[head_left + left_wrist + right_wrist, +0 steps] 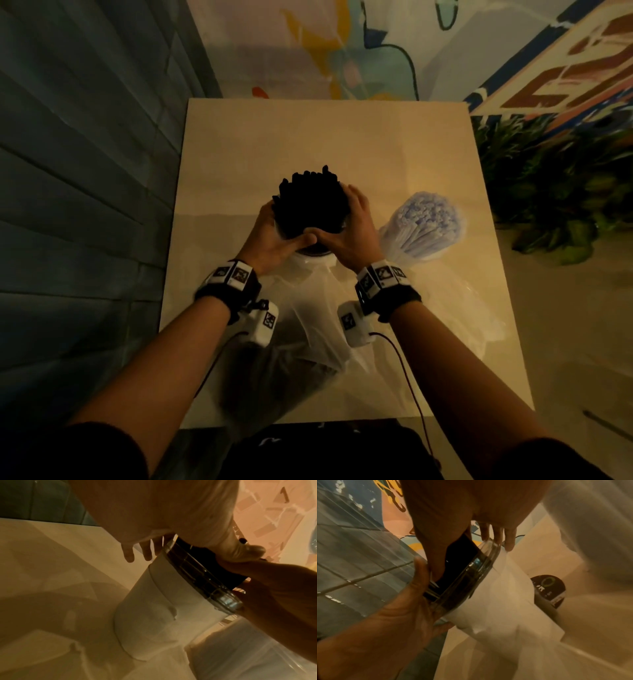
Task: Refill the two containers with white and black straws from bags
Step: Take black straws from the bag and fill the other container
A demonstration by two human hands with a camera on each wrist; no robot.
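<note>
- The left hand (274,236) reaches forward from a bare forearm with a black wristband carrying white marker blocks; its palm lies against the left side of the bundle of black straws (310,202), fingers (129,553) curved round the far side and thumb lying across the near side, so it grips the bundle.
- The bundle of black straws stands upright — long axis vertical, ends pointing up at the head camera — in a clear round container with a white paper wrap (164,601) round its lower body; the container stands on the cream square desk (325,137), near its middle.
- The right hand (349,233) mirrors the left on the bundle's right side, fingers (498,534) curled over the far rim and thumb meeting the left thumb at the near side; it too grips the black straws.
- A crumpled clear plastic bag (308,325) lies on the desk between the forearms, just behind the container.
- A round black label (547,589) shows beside the container in the right wrist view; its print is too blurred to read.
- The bundle of white straws in a clear plastic bag (424,222) lies to the right of the right hand — it leans away from the person, ends pointing up and away.
</note>
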